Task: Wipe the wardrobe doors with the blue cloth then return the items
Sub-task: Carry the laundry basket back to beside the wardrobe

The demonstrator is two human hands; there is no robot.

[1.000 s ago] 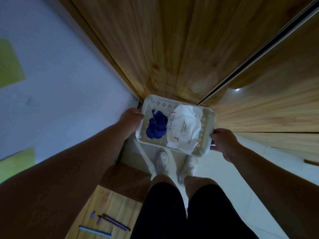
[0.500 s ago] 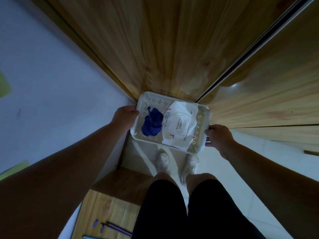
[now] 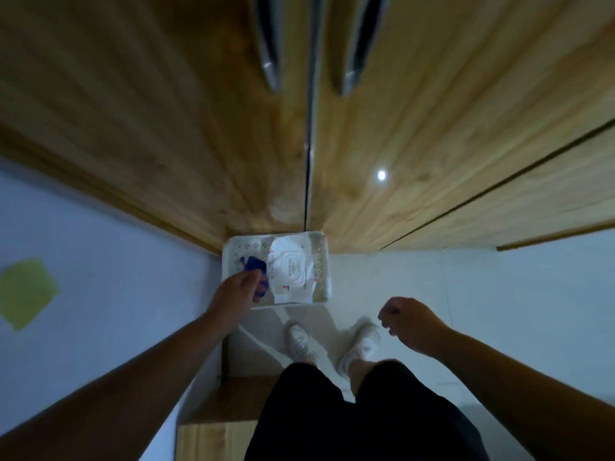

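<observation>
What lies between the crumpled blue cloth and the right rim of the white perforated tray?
In the head view, a white wet-wipes packet lies between the blue cloth and the tray's right rim.

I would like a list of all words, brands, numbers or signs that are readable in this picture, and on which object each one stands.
No text can be read here.
Wipes pack in the white tray: a printed oval label in the middle and small red and blue marks at its edges, all too small and blurred to read.
Blue cloth, wardrobe doors, green patch on the wall: no writing visible.
</observation>
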